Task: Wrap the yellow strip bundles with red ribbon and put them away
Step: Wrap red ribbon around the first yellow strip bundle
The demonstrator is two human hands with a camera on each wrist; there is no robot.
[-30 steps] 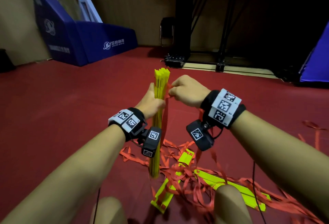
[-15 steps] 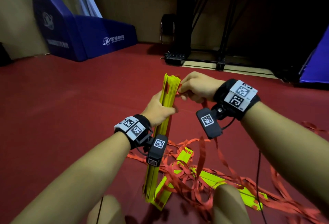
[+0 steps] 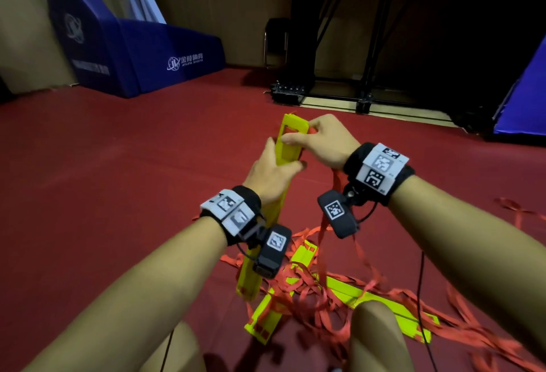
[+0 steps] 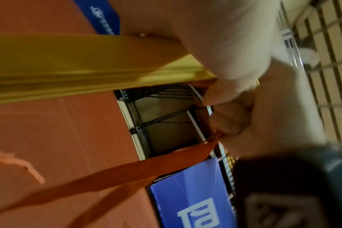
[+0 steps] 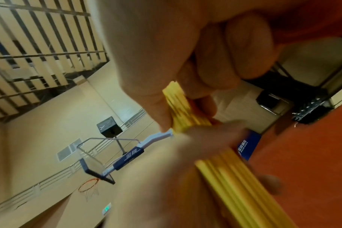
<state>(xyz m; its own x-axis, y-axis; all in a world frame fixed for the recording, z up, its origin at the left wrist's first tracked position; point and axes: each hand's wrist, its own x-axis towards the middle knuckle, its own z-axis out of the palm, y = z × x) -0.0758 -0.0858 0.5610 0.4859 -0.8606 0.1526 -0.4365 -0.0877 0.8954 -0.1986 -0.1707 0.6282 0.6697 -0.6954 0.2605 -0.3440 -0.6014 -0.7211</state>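
Both hands gripping
Left hand (image 3: 270,172) clasps a bundle of flat yellow strips (image 3: 251,277); right hand (image 3: 325,141) pinches its top (thin red ribbon (image 3: 336,181) hanging from curled fingers).

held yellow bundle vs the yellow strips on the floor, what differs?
The held bundle stands tilted, gripped by the left hand; the floor strips lie flat. The held bundle is stacked tight; the floor strips splay at angles. The right hand holds red ribbon at the held bundle's top; loose ribbon drapes over the floor strips. Both are yellow.
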